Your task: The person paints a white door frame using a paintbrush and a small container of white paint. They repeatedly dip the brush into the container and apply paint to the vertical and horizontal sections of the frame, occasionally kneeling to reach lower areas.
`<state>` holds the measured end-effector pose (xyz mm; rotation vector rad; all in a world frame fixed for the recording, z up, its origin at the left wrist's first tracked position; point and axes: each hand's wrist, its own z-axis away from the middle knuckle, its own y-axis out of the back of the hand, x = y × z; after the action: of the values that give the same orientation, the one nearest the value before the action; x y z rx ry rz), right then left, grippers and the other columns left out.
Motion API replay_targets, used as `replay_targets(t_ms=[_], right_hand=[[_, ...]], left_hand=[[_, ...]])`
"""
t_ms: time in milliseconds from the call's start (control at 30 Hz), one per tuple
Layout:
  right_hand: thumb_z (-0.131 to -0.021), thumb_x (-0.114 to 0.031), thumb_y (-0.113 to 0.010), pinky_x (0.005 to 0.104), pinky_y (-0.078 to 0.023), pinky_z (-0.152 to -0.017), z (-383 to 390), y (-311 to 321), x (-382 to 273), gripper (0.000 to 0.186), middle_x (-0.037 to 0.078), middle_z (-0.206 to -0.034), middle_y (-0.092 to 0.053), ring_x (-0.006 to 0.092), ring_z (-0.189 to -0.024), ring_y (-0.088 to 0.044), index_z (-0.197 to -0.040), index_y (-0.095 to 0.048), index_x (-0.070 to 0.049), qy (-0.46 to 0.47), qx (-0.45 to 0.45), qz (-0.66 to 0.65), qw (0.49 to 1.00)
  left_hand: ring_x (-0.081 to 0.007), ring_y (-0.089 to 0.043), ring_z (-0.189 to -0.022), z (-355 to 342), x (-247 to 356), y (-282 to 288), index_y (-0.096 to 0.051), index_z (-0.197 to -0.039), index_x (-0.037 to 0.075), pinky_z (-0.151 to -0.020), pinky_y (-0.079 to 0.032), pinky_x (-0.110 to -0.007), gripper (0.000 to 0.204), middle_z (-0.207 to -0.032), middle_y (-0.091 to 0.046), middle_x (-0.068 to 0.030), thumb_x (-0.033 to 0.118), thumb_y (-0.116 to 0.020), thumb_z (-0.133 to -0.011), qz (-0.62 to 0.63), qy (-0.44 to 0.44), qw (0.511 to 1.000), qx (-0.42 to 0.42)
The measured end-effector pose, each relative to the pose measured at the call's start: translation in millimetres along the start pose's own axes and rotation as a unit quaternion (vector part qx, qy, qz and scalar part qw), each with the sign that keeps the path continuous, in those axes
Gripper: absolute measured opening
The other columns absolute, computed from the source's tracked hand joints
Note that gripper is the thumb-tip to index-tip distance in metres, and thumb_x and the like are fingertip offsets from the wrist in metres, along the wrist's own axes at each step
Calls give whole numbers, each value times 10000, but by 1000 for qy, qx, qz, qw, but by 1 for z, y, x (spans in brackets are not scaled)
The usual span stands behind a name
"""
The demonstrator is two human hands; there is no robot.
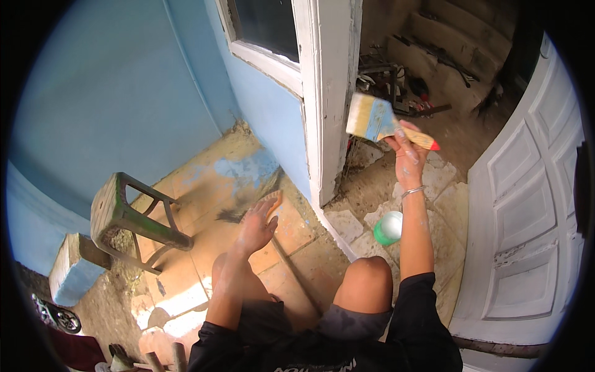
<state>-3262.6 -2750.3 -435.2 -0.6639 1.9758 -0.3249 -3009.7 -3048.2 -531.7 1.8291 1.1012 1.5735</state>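
My right hand (408,152) is closed round the wooden handle of a wide paintbrush (379,119). The brush has a blue band, pale bristles with whitish tips and a red handle end. It is raised beside the white door post (328,99), its bristles toward the post; whether they touch is unclear. Below my right forearm stands a green tub (388,228) with white paint inside. My left hand (257,226) hangs low with fingers apart, over an orange thing with dark bristles (273,201), perhaps a broom head, partly hidden by the hand.
A worn stool (139,214) and a blue-sided block (77,266) stand at the left near the blue wall (111,87). A white panelled door (527,186) swings open on the right. Tools and clutter (409,87) lie beyond the doorway. A long stick (294,276) lies between my knees.
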Motion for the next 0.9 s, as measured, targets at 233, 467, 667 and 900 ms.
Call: replay_targets(t_ms=[233,467,667,900], right_hand=[[-972,-106,-671,419,-547,-978,-78,-48,-21,364,111,-1301,-612,239,-1185,-612,-1313,-567,-32,106,-58,-120,985],[-892,-82,-751,370,-586,-909,33,14,17,286,104,-1134,-685,204,-1016,-672,-1159,-688,-3,13,-77,170,982],[-950,-50,-691,337,-522,-997,-73,-37,-72,262,79,-1228,-658,176,-1124,-616,-1206,-665,1,269,-126,241,924],[-1032,-170,-543,446,-394,-1115,-62,26,12,392,184,-1381,-530,307,-1296,-497,-1357,-525,49,94,-119,48,987]], left_hand=[[-417,-523,-1253,-2,6,0,-550,-1366,18,-1075,-420,-472,475,-1303,-608,-218,111,-651,-912,7,4,1000,-10],[-428,-505,-1267,-1,-4,-3,-526,-1389,59,-1073,-414,-497,469,-1361,-569,-213,137,-626,-937,3,-18,1000,-25],[-441,-522,-1254,-2,-23,-20,-526,-1394,54,-1075,-408,-508,493,-1380,-558,-226,157,-634,-924,-40,-71,997,-9],[-403,-609,-1114,-11,-31,-58,-569,-1332,14,-1004,-470,-483,529,-1207,-640,-221,115,-621,-816,-42,-17,999,6]])
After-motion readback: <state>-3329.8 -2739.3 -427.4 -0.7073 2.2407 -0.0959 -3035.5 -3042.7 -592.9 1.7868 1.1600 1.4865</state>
